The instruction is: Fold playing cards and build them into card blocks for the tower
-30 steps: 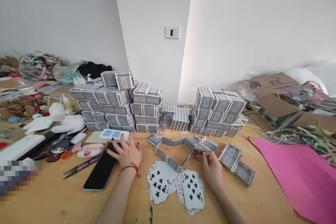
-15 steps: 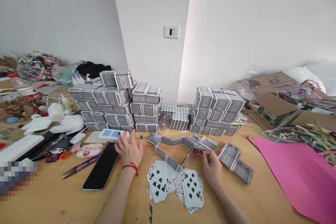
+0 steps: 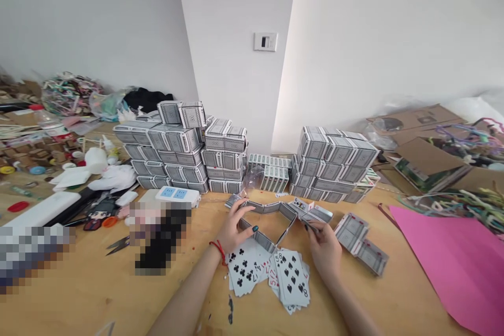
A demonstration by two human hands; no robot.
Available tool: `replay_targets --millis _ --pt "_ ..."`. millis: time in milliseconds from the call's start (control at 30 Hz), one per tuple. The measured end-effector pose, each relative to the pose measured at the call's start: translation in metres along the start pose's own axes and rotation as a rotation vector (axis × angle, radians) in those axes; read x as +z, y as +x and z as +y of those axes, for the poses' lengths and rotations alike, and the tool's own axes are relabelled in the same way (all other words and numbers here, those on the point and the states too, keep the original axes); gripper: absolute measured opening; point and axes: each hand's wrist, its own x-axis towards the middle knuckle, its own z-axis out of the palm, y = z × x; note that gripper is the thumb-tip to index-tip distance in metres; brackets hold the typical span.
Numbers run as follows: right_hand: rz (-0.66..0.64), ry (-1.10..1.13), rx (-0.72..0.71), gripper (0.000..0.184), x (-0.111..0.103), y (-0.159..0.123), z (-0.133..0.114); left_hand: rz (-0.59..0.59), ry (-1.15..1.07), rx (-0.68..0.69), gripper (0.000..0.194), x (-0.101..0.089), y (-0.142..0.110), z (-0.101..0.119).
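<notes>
A frame of folded playing cards [image 3: 289, 231] stands on edge on the table, roughly diamond-shaped. My left hand [image 3: 232, 231] is at its left corner, fingers and thumb apart over the card wall; firm contact cannot be made out. To the right of the frame, my right hand [image 3: 326, 252] has its fingertips pinched together, and what they hold is too small to name. Loose face-up playing cards [image 3: 292, 281] lie in front, with an eight of spades on top of one pile and clubs on another pile [image 3: 242, 273]. Joined folded cards [image 3: 360, 241] lie beyond my right hand.
Stacked card blocks [image 3: 177, 139] rise at the back left, with another stack [image 3: 334, 160] at the back right. Scissors [image 3: 118, 245], a white power strip [image 3: 179, 195] and clutter lie left. Pink paper [image 3: 444, 268] and a cardboard box [image 3: 425, 165] are on the right.
My left hand has moved right, from beside the phone and power strip to the frame's left corner. My right hand stays pinched beside the frame. The view has shifted slightly.
</notes>
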Motion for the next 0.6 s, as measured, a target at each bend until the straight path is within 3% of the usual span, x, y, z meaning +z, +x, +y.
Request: replay_targets --millis 300,433,600 --pt "0.006 -0.313 -0.252 0.013 -0.004 -0.003 -0.006 -0.014 -0.06 -0.03 0.052 -0.003 0.0 -0.002" --pt "0.01 -0.508 -0.307 0.017 -0.006 -0.006 -0.01 -0.021 -0.067 -0.059 0.052 -0.004 0.0 -0.002" --pt "0.105 -0.647 -0.321 0.023 -0.007 -0.008 -0.011 0.007 -0.052 -0.056 0.049 -0.005 0.0 -0.001"
